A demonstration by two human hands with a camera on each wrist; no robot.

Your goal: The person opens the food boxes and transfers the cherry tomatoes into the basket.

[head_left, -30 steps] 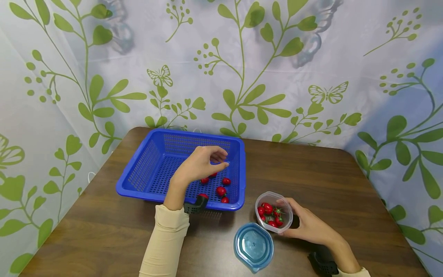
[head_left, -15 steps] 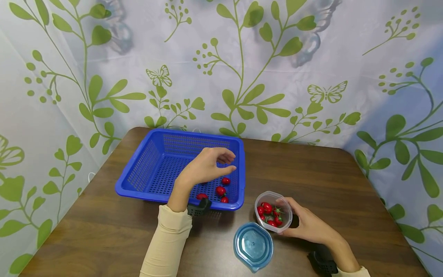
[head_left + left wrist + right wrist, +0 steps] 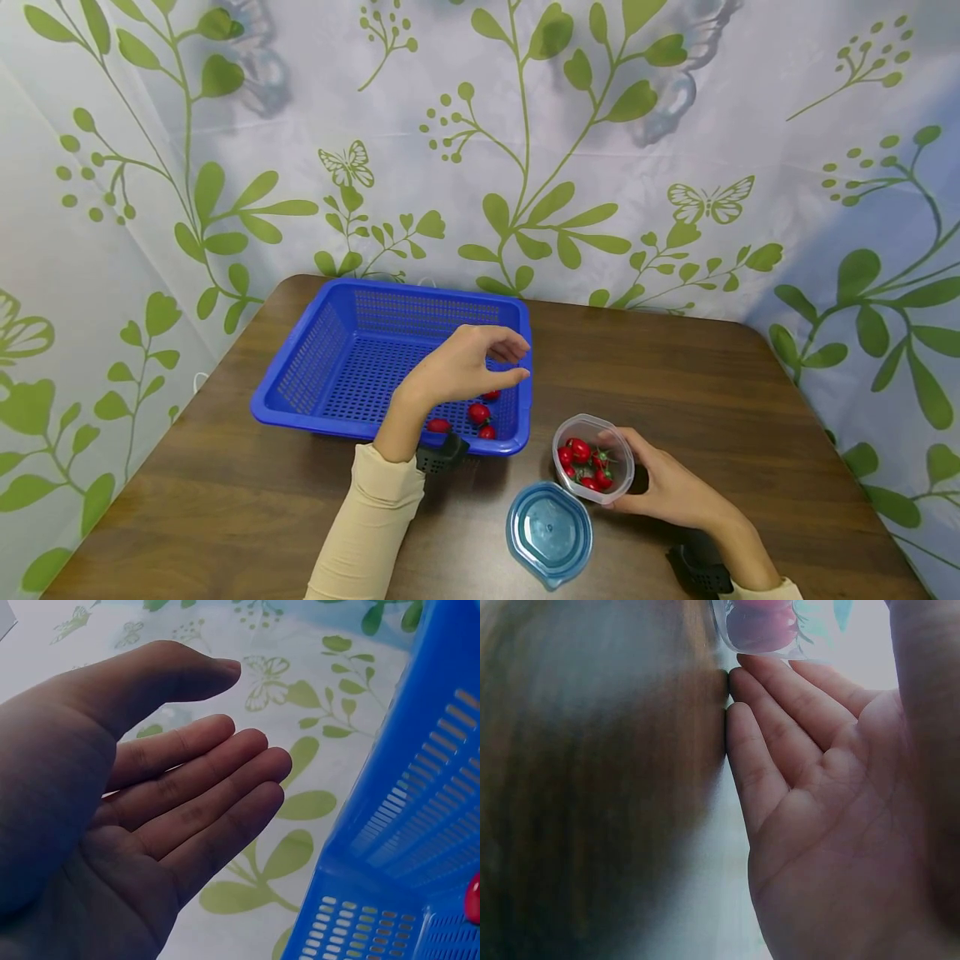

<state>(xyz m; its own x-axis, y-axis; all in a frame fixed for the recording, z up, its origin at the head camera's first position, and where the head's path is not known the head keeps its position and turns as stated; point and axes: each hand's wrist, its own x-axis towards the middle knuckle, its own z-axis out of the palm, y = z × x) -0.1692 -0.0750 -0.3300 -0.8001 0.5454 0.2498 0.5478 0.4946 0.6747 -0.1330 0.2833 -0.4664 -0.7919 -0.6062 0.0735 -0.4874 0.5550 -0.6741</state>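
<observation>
Blue basket [image 3: 348,383] left of frame centre shows behind the empty, relaxed left hand [image 3: 467,367]; lower right, the right hand [image 3: 667,487] grips a clear tub [image 3: 588,427].

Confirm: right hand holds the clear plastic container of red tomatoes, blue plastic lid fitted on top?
No: the blue plastic lid lies unfitted on the brown wooden table, as the head view shows. The right hand holds the clear plastic container of red tomatoes.

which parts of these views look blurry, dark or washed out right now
Head view: mostly clear, with a soft shadow below the near side of the basket; left wrist view: the left hand looks dim against the brighter leaf-print cloth; right wrist view: the table is badly blurred, and bright light washes out around the tub.
</observation>
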